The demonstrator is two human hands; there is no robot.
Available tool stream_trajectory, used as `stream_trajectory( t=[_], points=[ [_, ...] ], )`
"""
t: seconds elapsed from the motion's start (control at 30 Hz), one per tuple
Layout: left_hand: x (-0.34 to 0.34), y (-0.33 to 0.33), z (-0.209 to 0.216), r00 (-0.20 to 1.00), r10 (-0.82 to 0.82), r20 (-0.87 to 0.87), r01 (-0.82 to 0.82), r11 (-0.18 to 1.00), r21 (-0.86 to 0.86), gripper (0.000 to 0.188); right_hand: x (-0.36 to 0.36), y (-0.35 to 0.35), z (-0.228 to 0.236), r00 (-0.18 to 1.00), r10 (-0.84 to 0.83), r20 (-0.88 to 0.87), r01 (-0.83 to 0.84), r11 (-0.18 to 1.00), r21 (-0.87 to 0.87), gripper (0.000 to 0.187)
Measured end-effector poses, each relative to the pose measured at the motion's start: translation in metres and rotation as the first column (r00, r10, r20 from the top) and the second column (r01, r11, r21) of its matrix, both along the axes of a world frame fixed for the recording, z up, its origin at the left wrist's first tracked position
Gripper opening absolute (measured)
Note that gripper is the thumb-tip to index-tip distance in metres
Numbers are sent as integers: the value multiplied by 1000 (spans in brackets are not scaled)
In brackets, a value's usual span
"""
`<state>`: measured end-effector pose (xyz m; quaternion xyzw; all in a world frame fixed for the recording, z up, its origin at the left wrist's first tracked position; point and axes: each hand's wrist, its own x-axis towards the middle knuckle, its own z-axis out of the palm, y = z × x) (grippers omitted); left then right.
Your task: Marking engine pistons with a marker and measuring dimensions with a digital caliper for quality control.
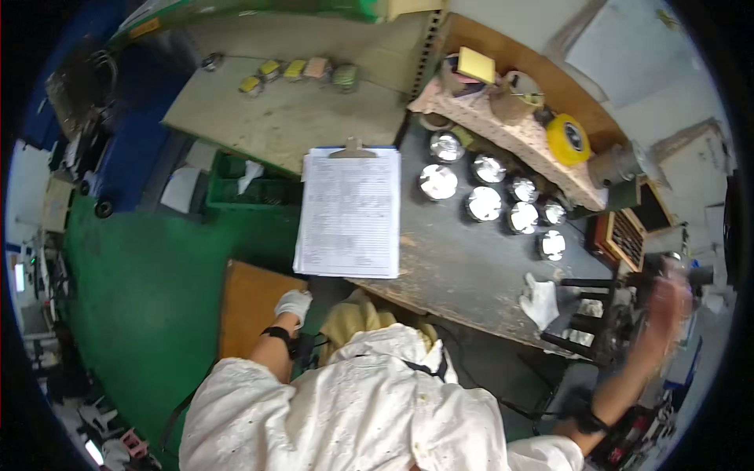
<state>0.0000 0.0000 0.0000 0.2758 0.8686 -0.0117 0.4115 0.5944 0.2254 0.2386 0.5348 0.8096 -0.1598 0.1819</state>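
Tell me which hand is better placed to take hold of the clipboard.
Probably the left hand: in this view it shows just below the lower left corner of the clipboard. The right hand is far to the right, past the loose white glove, and blurred.

Glossy metal pieces (484, 203), scuffed matt tabletop (452, 255)

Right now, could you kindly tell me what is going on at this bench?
A person's gloved left hand is near the lower-left corner of a clipboard bearing papers. Their bare right hand, blurred, is out at the far right, beyond some black bars; whether it grips anything is unclear. On the grey bench are a white glove and eight shiny metal pieces.
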Motion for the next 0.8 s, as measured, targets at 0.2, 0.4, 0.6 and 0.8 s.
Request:
stream_trajectory(
  t=[0.2,0.4,0.6,0.8],
  points=[
    [-34,-11,-17,891,338,301,-332,940,-73,25,-73,-31,29,650,-386,-654,712,610,348,19],
    [-3,5,79,891,384,244,-379,923,-67,25,-27,-46,-50,487,-710,-509,873,410,264,19],
    [22,2,84,937,312,157,-301,949,-92,24,18,-31,-64,520,-780,-348,833,374,408,31],
    [20,-7,55,989,-18,-149,8,998,-67,36,17,-28,-87,567,-765,-305,798,420,433,46]
  ],
)
